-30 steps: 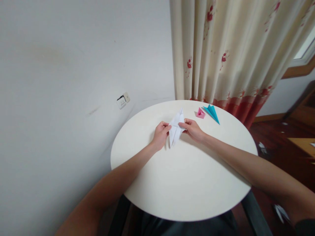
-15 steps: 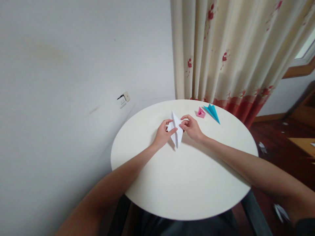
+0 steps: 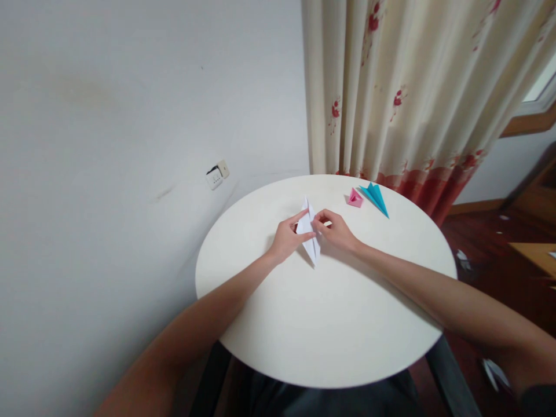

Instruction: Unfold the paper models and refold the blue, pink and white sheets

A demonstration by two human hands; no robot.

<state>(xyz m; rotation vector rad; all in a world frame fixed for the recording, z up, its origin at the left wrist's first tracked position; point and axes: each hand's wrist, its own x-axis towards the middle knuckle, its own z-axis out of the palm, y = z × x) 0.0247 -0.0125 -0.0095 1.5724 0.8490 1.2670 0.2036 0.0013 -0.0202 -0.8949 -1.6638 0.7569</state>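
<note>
A folded sheet of white paper (image 3: 311,250), a long diamond pointed at both ends with a crease down its middle, is held just above the table between my hands. My left hand (image 3: 286,238) grips it from the left, thumb across the lower face and index finger along the upper part. At its right edge, my right hand (image 3: 335,229) pinches the paper between thumb and bent fingers. The paper's underside and some fingertips are hidden.
The round white table (image 3: 330,324) stands against a wall with a socket (image 3: 214,179). Toward its back right lie a pink folded paper piece (image 3: 355,200) and a blue paper plane (image 3: 377,200). A flowered curtain (image 3: 391,133) hangs behind.
My right hand has moved slightly left and closed on the paper's right edge. My left index finger has stretched up along the paper, which looks narrower and slightly turned.
</note>
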